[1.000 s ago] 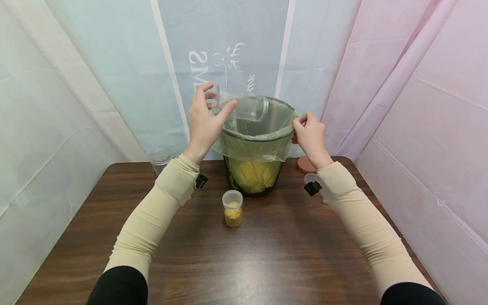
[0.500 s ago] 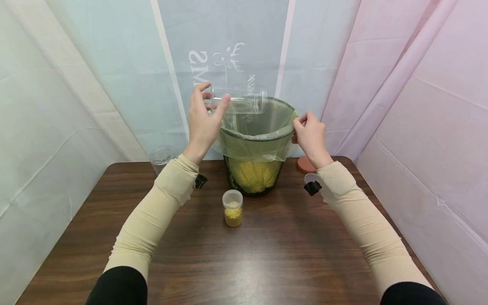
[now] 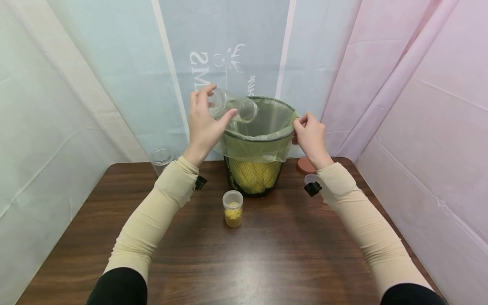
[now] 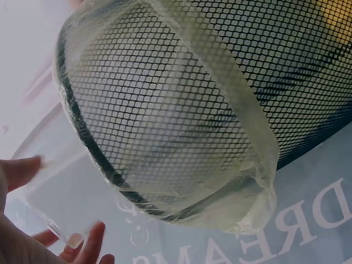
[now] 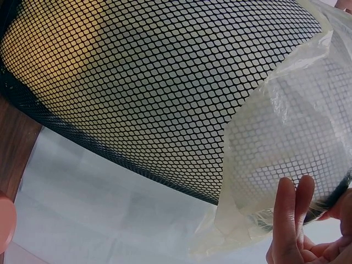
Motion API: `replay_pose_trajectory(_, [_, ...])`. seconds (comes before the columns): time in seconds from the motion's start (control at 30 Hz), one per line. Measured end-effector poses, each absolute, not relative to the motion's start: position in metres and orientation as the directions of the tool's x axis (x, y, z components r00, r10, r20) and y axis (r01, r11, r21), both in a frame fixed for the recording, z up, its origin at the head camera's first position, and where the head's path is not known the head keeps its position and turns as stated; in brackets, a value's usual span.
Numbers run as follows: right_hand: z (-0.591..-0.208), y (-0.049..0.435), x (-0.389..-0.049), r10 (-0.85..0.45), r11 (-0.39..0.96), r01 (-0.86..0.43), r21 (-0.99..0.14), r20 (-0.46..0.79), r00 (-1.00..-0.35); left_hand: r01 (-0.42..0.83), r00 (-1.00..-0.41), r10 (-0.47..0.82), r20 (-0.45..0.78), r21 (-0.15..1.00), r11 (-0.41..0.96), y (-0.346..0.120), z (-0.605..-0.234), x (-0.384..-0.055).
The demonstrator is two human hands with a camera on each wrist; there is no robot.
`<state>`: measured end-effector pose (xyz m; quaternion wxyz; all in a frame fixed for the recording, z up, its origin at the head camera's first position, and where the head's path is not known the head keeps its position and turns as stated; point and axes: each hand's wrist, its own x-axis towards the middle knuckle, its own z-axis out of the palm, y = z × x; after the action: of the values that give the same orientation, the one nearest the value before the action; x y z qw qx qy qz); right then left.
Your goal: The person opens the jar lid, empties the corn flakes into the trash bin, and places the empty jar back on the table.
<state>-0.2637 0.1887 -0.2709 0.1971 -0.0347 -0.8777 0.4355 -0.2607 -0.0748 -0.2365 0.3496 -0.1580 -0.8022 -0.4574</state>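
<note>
In the head view my left hand holds a clear jar by one end, thumb in front. The jar lies on its side, tipped so its far end dips over the left part of the bin's opening. A black mesh wastebasket stands upright with a thin greenish liner bag folded over its rim. Yellow material shows through the mesh low down. My right hand pinches the liner and rim on the right side. In the right wrist view two fingers lie against the outside of the liner.
A small clear jar partly filled with yellow bits stands in front of the wastebasket. Behind my left forearm is another clear jar. A reddish-brown lid and a clear lid lie near my right wrist. Cloth walls surround the table.
Over the last second the clear jar has risen level, then dipped again, its far end now lower and pulled slightly left. My left hand tilted with it. My right hand has stayed on the rim.
</note>
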Motion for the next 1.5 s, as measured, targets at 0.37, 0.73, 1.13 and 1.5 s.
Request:
replay_pose_trajectory(0.37, [-0.271,0.188,-0.264,0.231,0.623,-0.118,-0.773,0.326,-0.917,0.564,-0.709,-0.045,0.704,0.604,0.564,-0.077,-0.239,-0.259])
replay_pose_trajectory(0.73, [-0.268,0.190,-0.263,0.237,0.598,-0.115,-0.793,0.312,-0.920,0.540,-0.746,-0.073,0.661,0.666,0.515,-0.080,-0.239,-0.255])
replay_pose_trajectory(1.13, [-0.267,0.200,-0.265,0.231,0.574,-0.106,-0.812,0.285,-0.930,0.533,-0.771,-0.090,0.631,0.715,0.452,-0.082,-0.241,-0.252])
replay_pose_trajectory(1.5, [-0.262,0.208,-0.267,0.192,0.646,-0.125,-0.753,0.318,-0.928,0.601,-0.746,-0.118,0.655,0.739,0.304,-0.081,-0.247,-0.253])
